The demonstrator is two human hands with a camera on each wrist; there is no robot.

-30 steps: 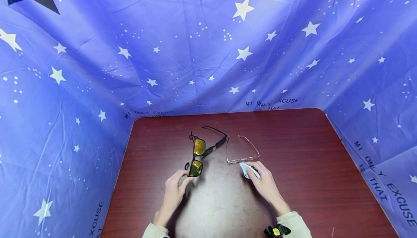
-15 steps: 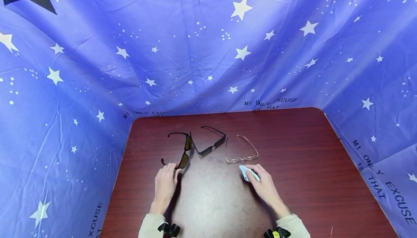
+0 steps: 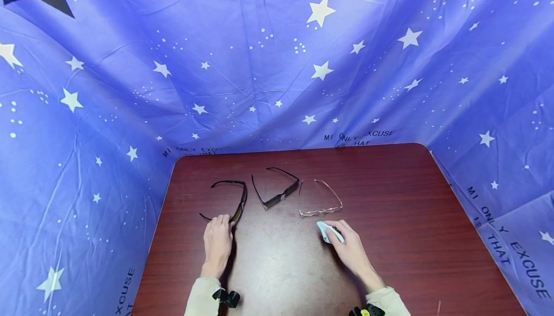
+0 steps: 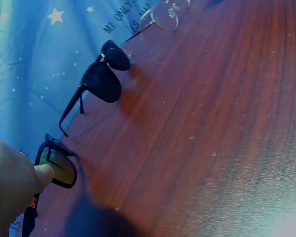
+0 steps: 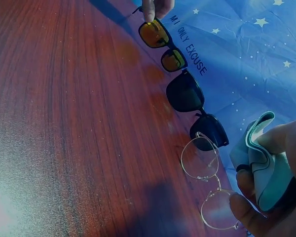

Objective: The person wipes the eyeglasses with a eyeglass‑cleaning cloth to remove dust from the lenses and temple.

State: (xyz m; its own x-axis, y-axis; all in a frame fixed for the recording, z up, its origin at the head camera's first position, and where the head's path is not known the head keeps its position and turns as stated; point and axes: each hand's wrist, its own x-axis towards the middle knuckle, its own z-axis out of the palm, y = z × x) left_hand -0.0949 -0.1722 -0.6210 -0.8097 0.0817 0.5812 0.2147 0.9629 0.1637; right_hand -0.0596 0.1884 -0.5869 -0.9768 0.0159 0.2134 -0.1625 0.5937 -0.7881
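Note:
Black-framed sunglasses with yellow mirrored lenses stand at the left of the row, temples unfolded toward the back left. My left hand pinches their near end, the thumb lying against one lens in the left wrist view. Folded in the fingers of my right hand is a pale blue-green cloth. Just beyond that hand lie thin-rimmed clear eyeglasses. Between the two pairs are dark-lensed black sunglasses, their temples also unfolded.
All three pairs are on a reddish-brown wooden table with rounded far corners. Blue curtains with white stars hang behind it and along both sides. A bright glare lies on the near middle of the tabletop.
My left hand has moved the yellow-lensed sunglasses left and down to the table, turning their lenses away from the head view. My right hand stays nearly still with the cloth.

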